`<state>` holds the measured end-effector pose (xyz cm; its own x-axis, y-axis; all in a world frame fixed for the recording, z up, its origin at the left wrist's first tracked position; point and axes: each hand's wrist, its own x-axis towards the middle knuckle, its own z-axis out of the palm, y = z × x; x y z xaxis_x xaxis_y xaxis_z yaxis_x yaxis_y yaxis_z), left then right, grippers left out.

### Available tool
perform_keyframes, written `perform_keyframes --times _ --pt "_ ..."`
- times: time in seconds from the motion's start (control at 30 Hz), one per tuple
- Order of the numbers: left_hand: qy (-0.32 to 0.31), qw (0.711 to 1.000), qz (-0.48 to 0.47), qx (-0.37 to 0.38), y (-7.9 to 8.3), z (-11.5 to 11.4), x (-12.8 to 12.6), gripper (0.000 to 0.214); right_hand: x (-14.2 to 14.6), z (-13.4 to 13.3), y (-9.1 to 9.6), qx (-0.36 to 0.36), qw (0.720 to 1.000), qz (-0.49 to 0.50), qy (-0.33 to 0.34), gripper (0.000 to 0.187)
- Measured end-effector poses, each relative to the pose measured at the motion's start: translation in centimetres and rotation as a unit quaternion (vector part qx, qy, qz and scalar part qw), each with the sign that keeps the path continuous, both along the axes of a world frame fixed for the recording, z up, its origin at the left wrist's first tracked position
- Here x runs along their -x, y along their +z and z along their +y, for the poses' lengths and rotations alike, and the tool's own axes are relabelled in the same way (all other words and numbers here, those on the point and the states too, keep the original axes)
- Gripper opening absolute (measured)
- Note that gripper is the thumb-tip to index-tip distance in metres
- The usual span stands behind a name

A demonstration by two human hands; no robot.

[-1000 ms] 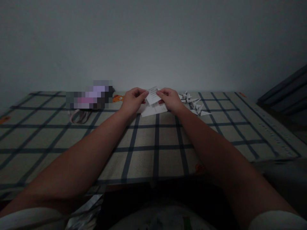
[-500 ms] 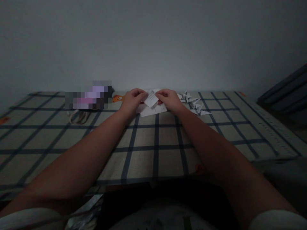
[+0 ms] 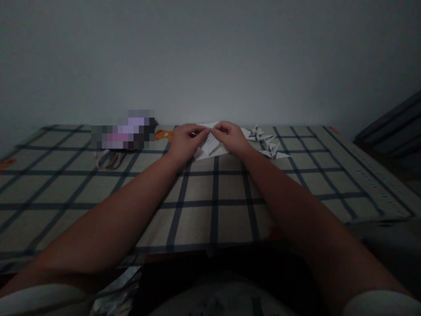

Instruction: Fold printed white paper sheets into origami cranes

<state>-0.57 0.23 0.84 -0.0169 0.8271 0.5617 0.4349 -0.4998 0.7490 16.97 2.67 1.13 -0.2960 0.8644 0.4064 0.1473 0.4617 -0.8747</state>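
Note:
A small folded piece of printed white paper (image 3: pixel 210 144) is pinched between my two hands at the far middle of the table. My left hand (image 3: pixel 187 139) grips its left side, thumb and fingers closed. From the other side my right hand (image 3: pixel 230 136) pinches it, and the two thumbs nearly meet at its upper part. Flat white paper sheets (image 3: pixel 221 152) lie beneath the hands, partly covered by them. Just right of my right hand sit several folded paper cranes (image 3: pixel 271 148) with pointed tips.
A blue-and-cream checked cloth (image 3: pixel 197 188) covers the table, which meets a grey wall (image 3: pixel 210 57). At the back left lies a blurred purple and dark object (image 3: pixel 126 131) with a looped strap (image 3: pixel 110 160). Something dark and slatted (image 3: pixel 394 127) stands at the right.
My hands have moved closer together, thumbs now nearly touching over the folded paper. The paper has tipped lower toward the sheets, and more of it is covered by my fingers.

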Motion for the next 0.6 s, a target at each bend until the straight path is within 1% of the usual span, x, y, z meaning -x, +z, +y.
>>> perform_keyframes --times 0.17,0.3,0.4,0.43,0.53,0.6 --pt "0.032 0.996 -0.087 0.009 0.1 0.5 0.3 0.020 -0.1 -0.2 0.2 0.032 0.999 0.010 -0.018 0.015" --pt "0.055 0.987 -0.153 0.016 0.4 0.8 0.5 0.021 -0.3 0.1 -0.1 0.060 0.996 0.023 -0.057 0.015" --pt "0.035 0.986 -0.163 0.027 0.4 0.6 0.3 0.020 -0.2 0.4 -0.5 0.063 0.996 0.044 -0.049 0.012" --pt "0.023 0.986 -0.158 0.035 0.3 0.5 0.1 0.021 -0.1 0.5 -0.7 0.057 0.997 0.047 -0.032 0.012" --pt "-0.015 0.989 -0.136 0.054 0.0 0.4 -0.1 0.023 0.1 0.5 -1.0 0.011 0.999 0.025 0.025 0.020" --pt "-0.026 0.992 -0.115 0.054 -0.3 0.4 -0.1 0.023 0.0 0.4 -1.0 -0.031 0.999 -0.004 0.028 0.024"
